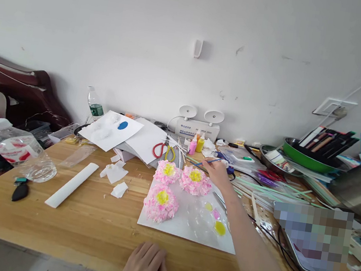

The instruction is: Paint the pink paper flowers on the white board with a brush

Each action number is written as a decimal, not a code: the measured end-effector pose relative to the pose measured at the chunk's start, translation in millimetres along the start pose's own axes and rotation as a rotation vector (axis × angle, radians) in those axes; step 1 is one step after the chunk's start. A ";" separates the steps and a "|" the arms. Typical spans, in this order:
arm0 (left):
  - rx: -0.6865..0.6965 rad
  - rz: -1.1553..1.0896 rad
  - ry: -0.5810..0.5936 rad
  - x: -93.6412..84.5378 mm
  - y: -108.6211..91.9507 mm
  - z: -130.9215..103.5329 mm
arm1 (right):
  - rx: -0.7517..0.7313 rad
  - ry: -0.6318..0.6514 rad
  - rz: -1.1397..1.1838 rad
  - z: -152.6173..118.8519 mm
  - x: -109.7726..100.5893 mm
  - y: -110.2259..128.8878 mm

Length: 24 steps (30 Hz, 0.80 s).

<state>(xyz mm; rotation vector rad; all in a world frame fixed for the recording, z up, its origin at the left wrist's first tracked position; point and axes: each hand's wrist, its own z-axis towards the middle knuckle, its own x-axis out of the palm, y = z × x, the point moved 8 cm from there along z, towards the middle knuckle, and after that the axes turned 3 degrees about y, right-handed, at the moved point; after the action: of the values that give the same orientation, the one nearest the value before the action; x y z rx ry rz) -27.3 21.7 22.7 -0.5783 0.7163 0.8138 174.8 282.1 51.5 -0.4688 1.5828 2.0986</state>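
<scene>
Wooden tabletop (92, 226) separates the left hand (144, 267) from the sheet's (188, 220) near edge.

Three fluffy flowers are sitting face-up on the white sheet (183, 227), all showing pink-and-white petals around yellow centers: front flower (161, 201) is lying nearest the sheet's near-left corner, rear-left flower (167, 172) is sitting behind it, rear-right flower (196, 181) is sitting just beside that one. Thin blue brush (209, 161) is being held at a low slant in the right hand (217, 170), by the rear-right flower's back edge; can't tell contact. Yellow paint (220, 228) and pink paint (215, 214) are lying in blobs, sheet's right side.
</scene>
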 end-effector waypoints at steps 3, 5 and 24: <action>0.001 -0.006 -0.013 -1.6 -0.2 0.5 | 0.004 -0.025 0.011 1.1 -3.3 0.3; 0.001 -0.002 -0.009 -1.1 -0.1 0.5 | -0.004 -0.027 0.006 1.1 -4.4 2.8; 0.012 0.024 -0.035 -3.0 -0.4 1.5 | -0.062 -0.029 -0.078 0.6 -3.6 20.7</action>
<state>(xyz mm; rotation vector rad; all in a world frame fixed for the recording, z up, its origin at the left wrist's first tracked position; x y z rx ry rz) -27.9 21.2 25.9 -0.5446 0.6967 0.8394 166.4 277.4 70.1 -0.5108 1.4631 2.0919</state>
